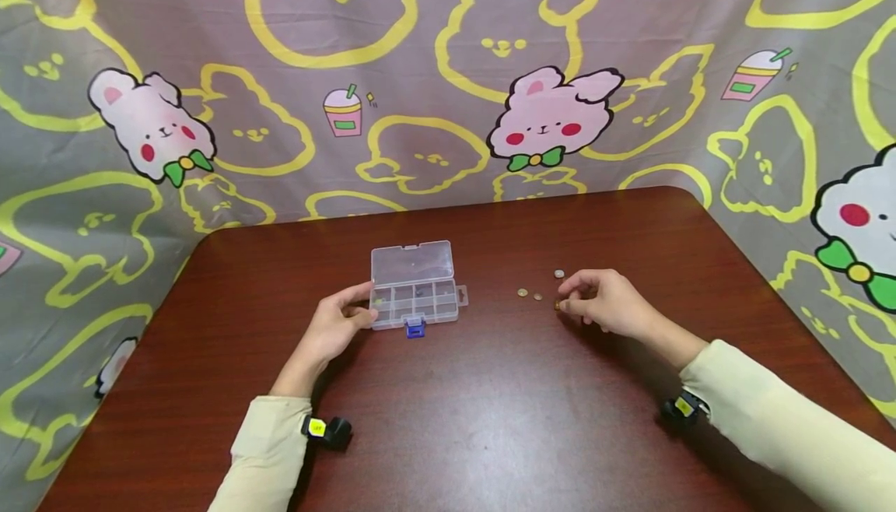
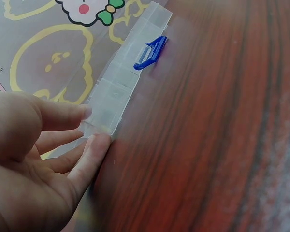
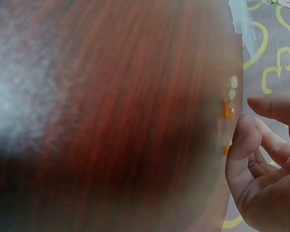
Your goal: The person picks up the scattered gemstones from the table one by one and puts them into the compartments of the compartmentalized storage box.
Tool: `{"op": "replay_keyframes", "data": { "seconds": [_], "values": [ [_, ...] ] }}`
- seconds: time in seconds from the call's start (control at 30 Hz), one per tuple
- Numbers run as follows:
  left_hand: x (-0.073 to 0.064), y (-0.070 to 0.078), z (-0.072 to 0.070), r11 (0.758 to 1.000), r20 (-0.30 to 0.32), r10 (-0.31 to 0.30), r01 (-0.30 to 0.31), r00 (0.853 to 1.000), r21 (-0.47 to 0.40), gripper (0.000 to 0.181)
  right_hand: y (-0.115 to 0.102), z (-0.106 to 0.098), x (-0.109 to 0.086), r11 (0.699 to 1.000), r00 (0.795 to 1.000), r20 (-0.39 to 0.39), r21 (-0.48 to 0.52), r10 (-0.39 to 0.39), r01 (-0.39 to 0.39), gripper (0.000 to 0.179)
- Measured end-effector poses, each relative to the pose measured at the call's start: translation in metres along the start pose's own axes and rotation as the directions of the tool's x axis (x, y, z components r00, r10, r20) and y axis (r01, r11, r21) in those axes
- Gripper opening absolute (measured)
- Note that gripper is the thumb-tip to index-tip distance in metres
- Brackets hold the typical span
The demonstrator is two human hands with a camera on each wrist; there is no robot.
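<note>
My left hand (image 1: 336, 325) grips the left end of a clear plastic compartment box (image 1: 414, 317), thumb at its front corner and fingers at the side. The hinged lid (image 1: 411, 263) stands raised at the back, and a blue latch (image 1: 415, 329) hangs at the front. To the right, my right hand (image 1: 612, 306) hovers with bent fingers at a small amber bead (image 1: 558, 306); thumb and fingertips are apart in the right wrist view. Close by lie a whitish bead (image 1: 558, 273), a yellowish bead (image 1: 522, 292) and a pinkish bead (image 1: 537, 296).
The box has several compartments, with a small yellowish piece (image 1: 380, 301) in the left one. A clear hanging tab (image 1: 463, 295) juts from its right side. A patterned cloth (image 1: 420, 92) hangs behind and beside the brown wooden table (image 1: 476, 411).
</note>
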State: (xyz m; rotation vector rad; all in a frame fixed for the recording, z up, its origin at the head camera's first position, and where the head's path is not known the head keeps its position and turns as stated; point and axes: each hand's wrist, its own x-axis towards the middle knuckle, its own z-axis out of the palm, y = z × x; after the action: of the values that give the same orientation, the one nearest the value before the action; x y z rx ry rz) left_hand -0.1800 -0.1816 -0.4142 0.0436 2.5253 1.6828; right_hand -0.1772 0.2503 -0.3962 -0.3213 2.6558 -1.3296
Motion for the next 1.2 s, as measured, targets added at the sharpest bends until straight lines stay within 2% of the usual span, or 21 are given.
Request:
{"op": "replay_keyframes", "data": {
  "seconds": [0.37,0.6,1.2],
  "values": [
    [0.000,-0.001,-0.001,1.000,0.000,0.009,-0.009,1.000,-0.007,0.050,0.007,0.003,-0.002,1.000,1.000,-0.001,-0.014,-0.008,0.008,0.020],
    [0.001,-0.001,0.000,1.000,-0.002,-0.016,0.016,1.000,0.017,0.051,0.010,0.005,0.000,1.000,1.000,-0.006,-0.027,0.002,-0.002,0.022],
    [0.000,-0.001,-0.001,1.000,0.000,0.010,-0.010,1.000,0.004,0.051,0.012,0.006,0.007,0.999,1.000,0.016,-0.038,0.016,-0.015,0.024]
  ]
}}
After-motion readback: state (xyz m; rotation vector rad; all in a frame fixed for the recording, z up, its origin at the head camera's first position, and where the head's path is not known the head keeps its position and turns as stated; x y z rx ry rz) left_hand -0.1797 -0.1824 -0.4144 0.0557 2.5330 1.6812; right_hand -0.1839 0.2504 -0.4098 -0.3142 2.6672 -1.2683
